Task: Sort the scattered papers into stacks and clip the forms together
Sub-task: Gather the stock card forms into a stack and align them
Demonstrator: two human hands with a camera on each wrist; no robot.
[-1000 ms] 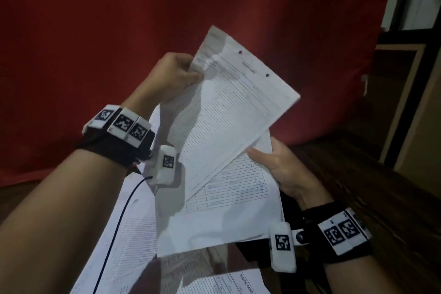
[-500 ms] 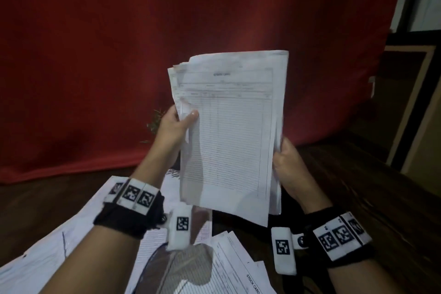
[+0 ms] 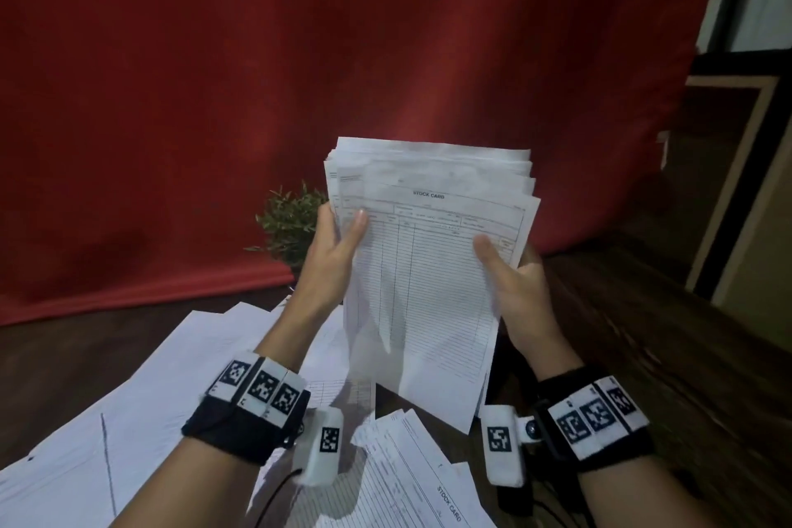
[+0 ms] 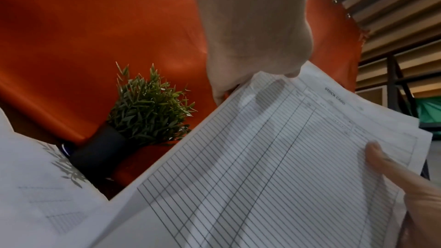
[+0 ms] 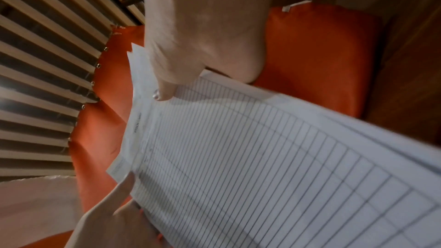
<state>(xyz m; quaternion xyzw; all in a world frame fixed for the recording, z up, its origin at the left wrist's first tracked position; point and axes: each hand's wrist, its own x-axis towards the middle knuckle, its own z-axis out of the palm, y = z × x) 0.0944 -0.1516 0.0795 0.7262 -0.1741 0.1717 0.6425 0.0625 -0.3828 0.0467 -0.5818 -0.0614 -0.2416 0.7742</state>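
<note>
Only wrist-view: plant's [image 4: 148, 108] dark pot [image 4: 97, 156]

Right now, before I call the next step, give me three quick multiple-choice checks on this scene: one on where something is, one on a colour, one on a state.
1. Where is the potted plant?
A. behind the left hand, by the backdrop
B. on the loose sheets near the camera
C. right of the right hand

2. What colour is the backdrop cloth?
A. green
B. red
C. white

3. How is the bundle of forms held?
A. flat on the table
B. in the left hand alone
C. upright, gripped by both hands

Answers:
1 A, its leaves show just past the left hand.
2 B, red fills the head view.
3 C, the right hand thumb and left thumb press its front, above the table.
</note>
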